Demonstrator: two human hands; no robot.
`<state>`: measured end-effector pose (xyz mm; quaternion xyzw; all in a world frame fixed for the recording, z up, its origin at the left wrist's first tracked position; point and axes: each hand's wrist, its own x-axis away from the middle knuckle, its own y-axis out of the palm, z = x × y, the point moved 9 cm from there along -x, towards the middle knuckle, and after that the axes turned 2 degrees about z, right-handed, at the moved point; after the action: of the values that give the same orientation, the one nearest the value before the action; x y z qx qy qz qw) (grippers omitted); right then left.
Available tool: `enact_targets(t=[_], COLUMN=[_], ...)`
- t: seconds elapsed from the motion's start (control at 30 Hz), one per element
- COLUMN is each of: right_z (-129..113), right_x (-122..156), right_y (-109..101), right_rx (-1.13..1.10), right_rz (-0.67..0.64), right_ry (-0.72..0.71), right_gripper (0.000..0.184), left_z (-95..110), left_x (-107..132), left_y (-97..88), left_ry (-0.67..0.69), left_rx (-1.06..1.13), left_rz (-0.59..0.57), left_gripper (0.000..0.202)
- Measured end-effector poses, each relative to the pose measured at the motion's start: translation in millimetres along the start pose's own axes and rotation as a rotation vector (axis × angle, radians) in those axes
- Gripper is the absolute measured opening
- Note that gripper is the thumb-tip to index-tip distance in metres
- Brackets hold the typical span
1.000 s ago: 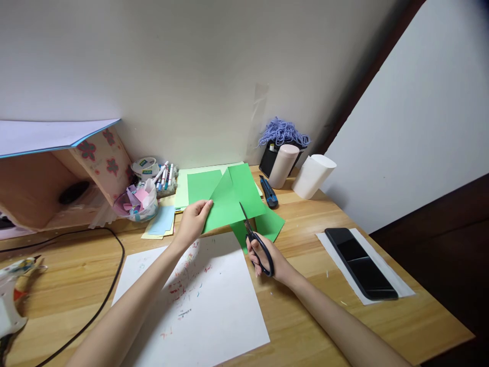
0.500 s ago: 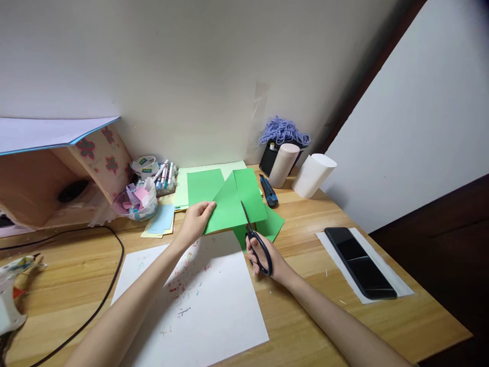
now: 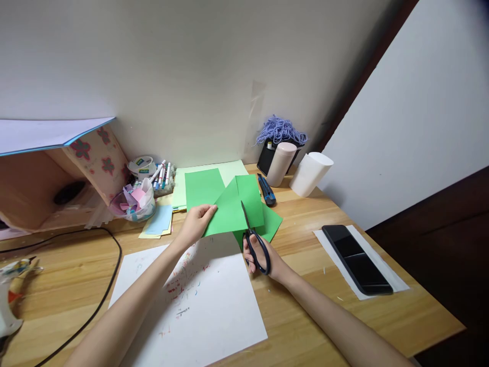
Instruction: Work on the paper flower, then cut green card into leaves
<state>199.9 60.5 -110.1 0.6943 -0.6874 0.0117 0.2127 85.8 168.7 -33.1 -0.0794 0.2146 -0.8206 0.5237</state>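
Observation:
My left hand (image 3: 197, 221) pinches the left edge of a folded green paper sheet (image 3: 232, 208) and holds it up off the wooden desk (image 3: 305, 229). My right hand (image 3: 263, 257) grips black-handled scissors (image 3: 254, 239), whose blades point up into the lower edge of the green paper. Another green sheet (image 3: 202, 186) lies flat behind, on pale green paper (image 3: 229, 169). A green offcut (image 3: 272, 222) lies under the scissors on the right.
A white sheet with coloured marks (image 3: 194, 300) lies before me. A black phone (image 3: 357, 260) rests on white paper at right. A blue utility knife (image 3: 266, 189), two cups (image 3: 311, 173), markers (image 3: 162, 174), a scrap bowl (image 3: 133, 203), a black cable (image 3: 103, 285) and a glue gun (image 3: 11, 295) surround them.
The green paper has sunk a little lower and its top flap has narrowed. The scissors have advanced slightly into the paper. Both hands sit nearly where they were.

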Motion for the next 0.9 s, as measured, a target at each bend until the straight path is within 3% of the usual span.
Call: enact_targets(t=[0.33, 0.57, 0.9], right_z=[7.4, -4.7, -4.6], right_x=[-3.8, -1.6, -3.2], right_y=[-5.4, -3.8, -9.0], right_rx=[0.027, 0.084, 0.058], right_rz=[0.010, 0.032, 0.052], right_ry=[-0.043, -0.114, -0.138], right_gripper=[0.055, 0.061, 0.049], left_z=[-0.7, -0.3, -2.2], left_x=[1.2, 4.6, 4.4], left_y=[3.2, 11.1, 12.5], left_ry=[-0.014, -0.061, -0.080], left_rx=[0.049, 0.055, 0.115], left_rz=[0.001, -0.059, -0.076], left_gripper=[0.036, 0.038, 0.039])
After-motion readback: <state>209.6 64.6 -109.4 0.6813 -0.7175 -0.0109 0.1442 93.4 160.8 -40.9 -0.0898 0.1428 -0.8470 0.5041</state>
